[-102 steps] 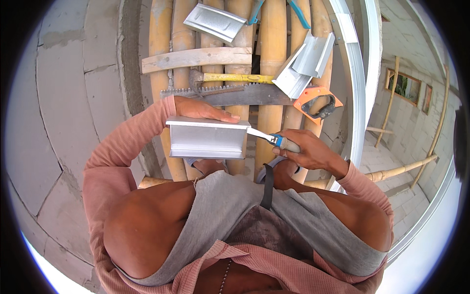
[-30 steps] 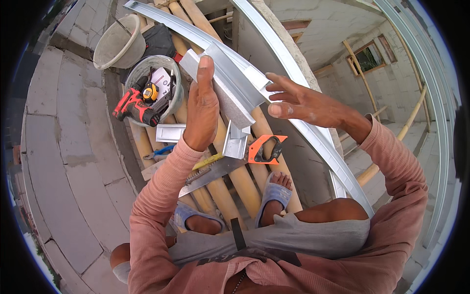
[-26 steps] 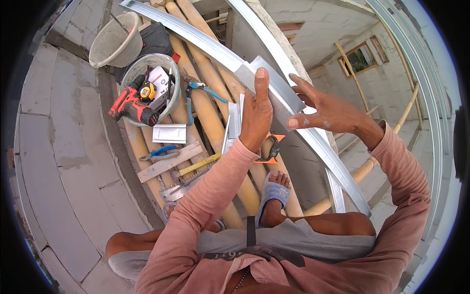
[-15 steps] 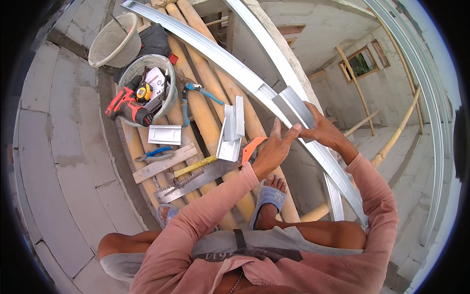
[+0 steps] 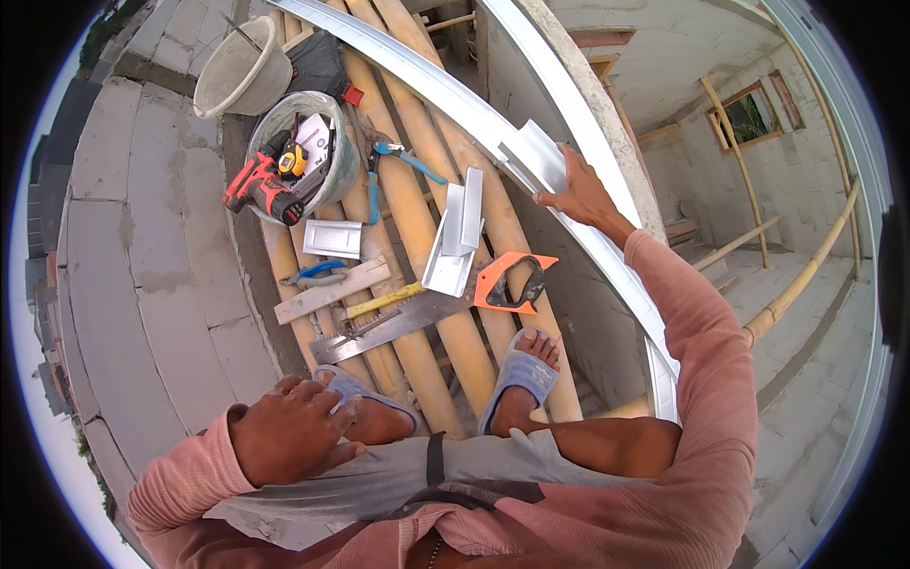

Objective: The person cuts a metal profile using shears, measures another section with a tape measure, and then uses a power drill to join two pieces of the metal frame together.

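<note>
While the right hand [image 5: 590,196] holds the channel [image 5: 536,156], the left hand [image 5: 296,432] withdrew.

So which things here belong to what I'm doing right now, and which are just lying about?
Seemingly in use:
short metal piece, in your right hand
long metal channel, right by that piece

Apparently just lying about:
orange-handled saw
yellow-handled hammer
blue-handled snips
wooden strip
red drill
</note>
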`<control>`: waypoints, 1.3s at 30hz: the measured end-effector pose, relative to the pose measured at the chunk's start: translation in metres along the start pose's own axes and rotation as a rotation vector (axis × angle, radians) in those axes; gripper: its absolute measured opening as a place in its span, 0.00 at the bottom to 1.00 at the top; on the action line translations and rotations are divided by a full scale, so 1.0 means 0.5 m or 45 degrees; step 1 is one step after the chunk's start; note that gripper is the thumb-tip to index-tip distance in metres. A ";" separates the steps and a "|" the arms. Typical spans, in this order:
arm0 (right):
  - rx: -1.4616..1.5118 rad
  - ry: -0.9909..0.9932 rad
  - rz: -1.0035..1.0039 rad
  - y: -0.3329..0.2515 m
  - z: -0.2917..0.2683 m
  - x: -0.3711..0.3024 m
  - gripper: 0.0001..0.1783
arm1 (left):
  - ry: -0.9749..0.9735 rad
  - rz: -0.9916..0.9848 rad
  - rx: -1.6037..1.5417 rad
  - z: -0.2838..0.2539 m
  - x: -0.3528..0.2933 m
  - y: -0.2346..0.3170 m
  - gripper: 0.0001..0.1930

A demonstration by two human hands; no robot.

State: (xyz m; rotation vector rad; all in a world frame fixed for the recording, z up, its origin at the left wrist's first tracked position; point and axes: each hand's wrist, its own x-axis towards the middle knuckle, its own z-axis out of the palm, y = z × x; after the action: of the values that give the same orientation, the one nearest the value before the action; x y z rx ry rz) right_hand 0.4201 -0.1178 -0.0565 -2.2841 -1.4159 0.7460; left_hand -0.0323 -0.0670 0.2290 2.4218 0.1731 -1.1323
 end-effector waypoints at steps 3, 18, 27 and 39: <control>0.007 0.026 -0.006 -0.026 0.009 0.047 0.64 | 0.302 -0.103 -0.337 -0.002 0.002 0.000 0.31; 0.023 0.139 -0.064 -0.076 0.029 0.167 0.63 | 0.425 -0.197 -0.207 0.105 0.045 -0.029 0.33; -0.360 -0.040 -0.045 -0.059 0.071 0.186 0.66 | 0.384 -0.304 -0.091 0.117 0.057 -0.055 0.34; -0.286 -0.035 0.011 -0.075 0.062 0.187 0.68 | 0.381 -0.178 -0.116 0.138 0.074 -0.077 0.31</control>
State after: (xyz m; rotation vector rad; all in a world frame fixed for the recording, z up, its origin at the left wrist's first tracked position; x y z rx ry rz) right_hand 0.4083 -0.0167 -0.0841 -2.4563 -1.5744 0.6516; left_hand -0.0676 -0.0673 0.1490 2.5165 0.4842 -0.7916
